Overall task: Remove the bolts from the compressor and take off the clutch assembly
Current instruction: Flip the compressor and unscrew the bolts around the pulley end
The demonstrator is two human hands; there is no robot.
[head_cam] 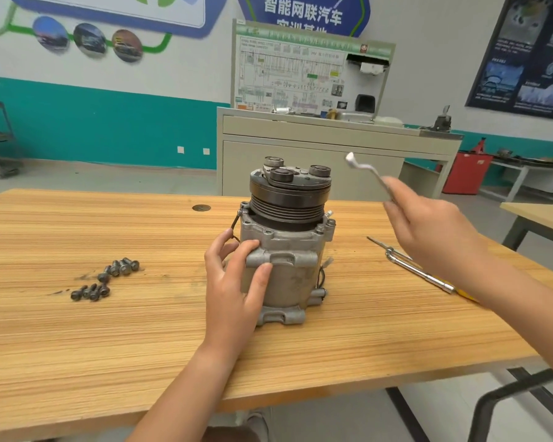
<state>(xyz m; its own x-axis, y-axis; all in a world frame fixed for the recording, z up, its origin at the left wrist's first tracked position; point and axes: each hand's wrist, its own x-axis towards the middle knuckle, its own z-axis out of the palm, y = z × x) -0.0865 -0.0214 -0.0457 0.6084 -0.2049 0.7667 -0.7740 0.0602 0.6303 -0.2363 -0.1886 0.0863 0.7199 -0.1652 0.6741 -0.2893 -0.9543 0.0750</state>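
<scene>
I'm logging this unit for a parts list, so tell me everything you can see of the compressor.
The compressor stands upright on the table: a dull grey cast-metal body with lugs at base and shoulder, a black grooved pulley on top, and a clutch plate with three round dampers. Black wires hang at its sides. The left hand grips its left flank; the right hand, holding a wrench, is clear of it.
</scene>
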